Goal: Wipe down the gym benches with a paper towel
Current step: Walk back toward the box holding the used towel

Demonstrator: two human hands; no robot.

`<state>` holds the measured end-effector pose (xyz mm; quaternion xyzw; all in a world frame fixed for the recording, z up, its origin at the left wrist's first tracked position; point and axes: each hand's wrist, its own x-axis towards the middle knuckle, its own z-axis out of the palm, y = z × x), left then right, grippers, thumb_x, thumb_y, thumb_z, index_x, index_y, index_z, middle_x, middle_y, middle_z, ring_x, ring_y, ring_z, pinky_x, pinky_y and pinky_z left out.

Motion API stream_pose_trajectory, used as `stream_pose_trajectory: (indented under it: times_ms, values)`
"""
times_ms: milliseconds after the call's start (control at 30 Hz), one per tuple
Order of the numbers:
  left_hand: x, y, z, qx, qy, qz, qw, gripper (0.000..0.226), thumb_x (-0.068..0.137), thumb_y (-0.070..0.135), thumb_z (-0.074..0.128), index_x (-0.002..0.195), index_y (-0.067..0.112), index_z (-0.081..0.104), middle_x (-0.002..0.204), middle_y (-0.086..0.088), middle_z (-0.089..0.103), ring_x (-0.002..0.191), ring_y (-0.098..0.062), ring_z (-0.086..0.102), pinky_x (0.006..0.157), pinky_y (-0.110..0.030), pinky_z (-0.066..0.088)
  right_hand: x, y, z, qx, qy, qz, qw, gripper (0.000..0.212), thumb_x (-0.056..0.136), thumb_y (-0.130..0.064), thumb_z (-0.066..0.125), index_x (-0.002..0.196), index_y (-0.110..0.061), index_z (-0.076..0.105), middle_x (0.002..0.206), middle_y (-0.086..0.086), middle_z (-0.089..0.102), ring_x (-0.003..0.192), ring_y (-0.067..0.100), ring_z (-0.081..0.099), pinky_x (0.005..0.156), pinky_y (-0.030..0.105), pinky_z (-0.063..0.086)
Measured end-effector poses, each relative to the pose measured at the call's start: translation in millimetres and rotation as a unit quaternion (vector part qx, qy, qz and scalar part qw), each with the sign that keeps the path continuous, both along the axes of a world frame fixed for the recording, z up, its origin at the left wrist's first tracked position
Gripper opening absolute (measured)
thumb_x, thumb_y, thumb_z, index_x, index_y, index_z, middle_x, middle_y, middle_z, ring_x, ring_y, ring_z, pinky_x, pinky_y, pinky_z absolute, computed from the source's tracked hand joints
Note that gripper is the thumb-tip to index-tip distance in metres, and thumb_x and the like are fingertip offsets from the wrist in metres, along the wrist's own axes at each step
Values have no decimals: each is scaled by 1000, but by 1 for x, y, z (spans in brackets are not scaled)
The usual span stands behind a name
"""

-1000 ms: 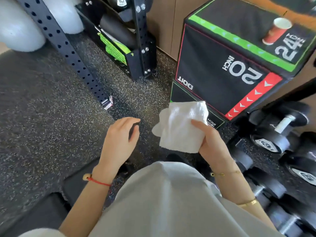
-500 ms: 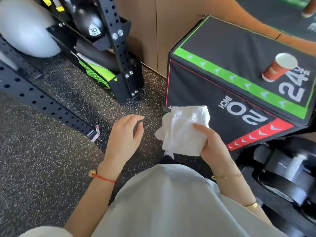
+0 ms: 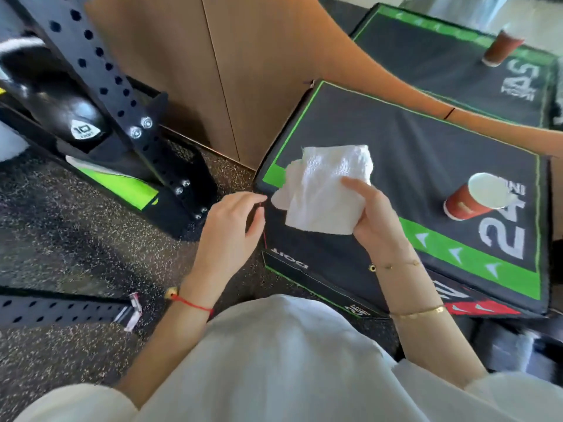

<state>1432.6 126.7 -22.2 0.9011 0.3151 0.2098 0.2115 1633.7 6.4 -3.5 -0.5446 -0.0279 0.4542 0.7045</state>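
Above the black box (image 3: 426,166), the right hand (image 3: 374,220) holds the folded paper towel (image 3: 329,190), pinched between thumb and fingers; a second ago the towel hung over the floor in front of the box. The left hand (image 3: 231,226) hovers beside it, fingers loosely curled, holding nothing. A red cup (image 3: 475,196) stands on the box top. No bench is in view, so wiping is judged not yet begun

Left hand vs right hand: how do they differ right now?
The right hand pinches the paper towel; the left hand holds nothing, fingers loosely curled. The right hand is over the top of the plyo box; the left hand is at the box's left edge, mostly over the floor. The left wrist has a red string; the right wrist has thin gold bracelets. Both are bare.
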Motion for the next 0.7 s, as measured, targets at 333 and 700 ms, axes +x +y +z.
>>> stream_pose_trajectory:
  times_ms: [333,700]
  values:
    - [80,90,-4,4,31,-114,993,26,94,14,55,117,8,66,115,-5,68,110,-22,61,98,-35,46,55,65,-32,-119,-28,-118,985,31,85,-18,67,114,-6,67,103,8,73,91,24,69,79,38,57]
    - [124,130,-27,1,65,-228,972,25,92,12,56,115,10,66,114,-4,68,111,-22,60,98,-34,44,69,64,-66,-404,-289,-132,858,18,83,-21,68,77,-12,54,69,-4,52,72,19,48,56,27,36]
